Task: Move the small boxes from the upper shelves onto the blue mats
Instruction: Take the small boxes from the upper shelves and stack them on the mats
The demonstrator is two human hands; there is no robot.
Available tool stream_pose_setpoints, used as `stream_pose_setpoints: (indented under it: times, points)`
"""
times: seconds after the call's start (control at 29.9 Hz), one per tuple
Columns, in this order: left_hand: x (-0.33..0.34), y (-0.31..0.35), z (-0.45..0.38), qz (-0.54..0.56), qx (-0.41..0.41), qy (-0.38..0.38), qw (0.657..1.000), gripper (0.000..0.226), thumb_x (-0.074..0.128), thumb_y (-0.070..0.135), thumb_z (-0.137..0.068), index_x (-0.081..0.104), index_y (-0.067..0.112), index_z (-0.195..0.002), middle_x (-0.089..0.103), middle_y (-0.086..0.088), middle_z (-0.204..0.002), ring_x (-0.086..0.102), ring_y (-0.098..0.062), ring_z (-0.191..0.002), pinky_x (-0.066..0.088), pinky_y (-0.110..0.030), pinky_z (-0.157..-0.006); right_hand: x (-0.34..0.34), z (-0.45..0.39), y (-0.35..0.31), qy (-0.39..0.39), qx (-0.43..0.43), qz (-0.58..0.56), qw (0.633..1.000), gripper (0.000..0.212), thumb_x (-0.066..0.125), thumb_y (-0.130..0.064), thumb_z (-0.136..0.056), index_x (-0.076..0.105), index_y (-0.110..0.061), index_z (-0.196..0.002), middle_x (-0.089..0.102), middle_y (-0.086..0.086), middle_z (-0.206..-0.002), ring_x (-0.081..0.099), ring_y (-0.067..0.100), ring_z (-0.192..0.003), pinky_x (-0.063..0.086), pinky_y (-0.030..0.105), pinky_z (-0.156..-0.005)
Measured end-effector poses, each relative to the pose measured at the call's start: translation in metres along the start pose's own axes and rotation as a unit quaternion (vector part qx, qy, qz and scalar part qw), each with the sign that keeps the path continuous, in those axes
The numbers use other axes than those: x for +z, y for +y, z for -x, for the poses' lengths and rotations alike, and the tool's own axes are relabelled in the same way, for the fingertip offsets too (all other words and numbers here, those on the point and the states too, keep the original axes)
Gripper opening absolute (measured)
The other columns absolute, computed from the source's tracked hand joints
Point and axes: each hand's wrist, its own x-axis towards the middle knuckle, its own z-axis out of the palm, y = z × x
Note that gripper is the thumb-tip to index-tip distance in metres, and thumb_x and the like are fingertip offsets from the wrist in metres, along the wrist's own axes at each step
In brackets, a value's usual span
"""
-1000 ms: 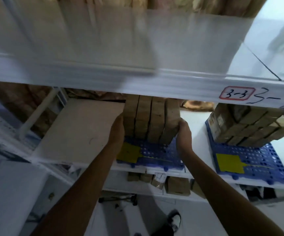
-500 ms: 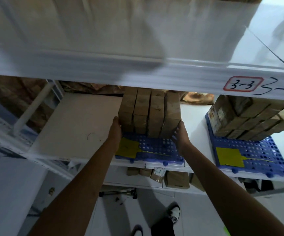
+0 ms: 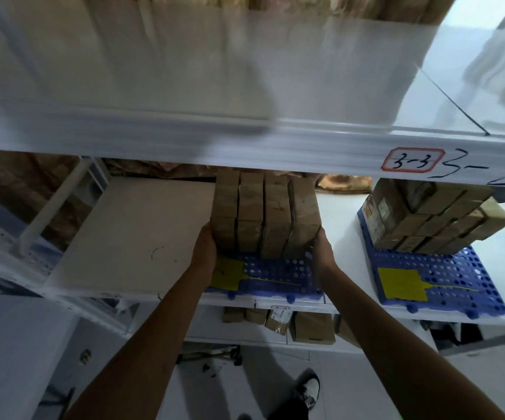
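Note:
A block of several small brown boxes (image 3: 265, 213) stands on edge on a blue perforated mat (image 3: 278, 274) on the middle shelf. My left hand (image 3: 205, 247) presses against the block's left side and my right hand (image 3: 321, 250) against its right side, both low near the mat. A yellow tag (image 3: 227, 275) lies on the mat's front left. A second blue mat (image 3: 445, 280) to the right carries another stack of small boxes (image 3: 433, 219).
The upper shelf's white beam (image 3: 245, 144), marked 3-3, crosses the view above the hands. A bare beige shelf board (image 3: 136, 234) lies left of the mat. More small boxes (image 3: 312, 327) sit on the shelf below. A shoe (image 3: 308, 389) shows on the floor.
The block of boxes has come down onto the mat and slid slightly back. Both hands have slipped lower along its sides, toward the mat.

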Motion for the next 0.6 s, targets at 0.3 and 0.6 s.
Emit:
stream_pose_setpoints:
  times: [0.3,0.6]
  points:
    - [-0.019,-0.018,-0.007,0.063,-0.03,0.038,0.997,0.044,0.033,0.046,-0.107,0.055,0.028,-0.14,0.052,-0.003,-0.148,0.051,-0.025,-0.132,0.039,-0.043,-0.115,-0.016,0.005,0.003,-0.029,-0.014,-0.03,0.999,0.063,0.029,-0.061,-0.105,0.049,-0.022,-0.15,0.049,0.011,-0.155,0.048,0.032,-0.138,0.034,0.054,-0.12]
    - [0.075,-0.058,0.158,-0.02,0.198,0.095,0.975,0.043,0.029,0.034,-0.105,0.049,0.024,-0.142,0.047,0.001,-0.148,0.045,-0.007,-0.131,0.034,-0.023,-0.108,-0.049,0.028,0.009,0.014,0.003,-0.085,0.996,0.059,0.032,-0.05,-0.109,0.043,-0.016,-0.155,0.043,0.015,-0.159,0.041,0.034,-0.145,0.034,0.048,-0.118]
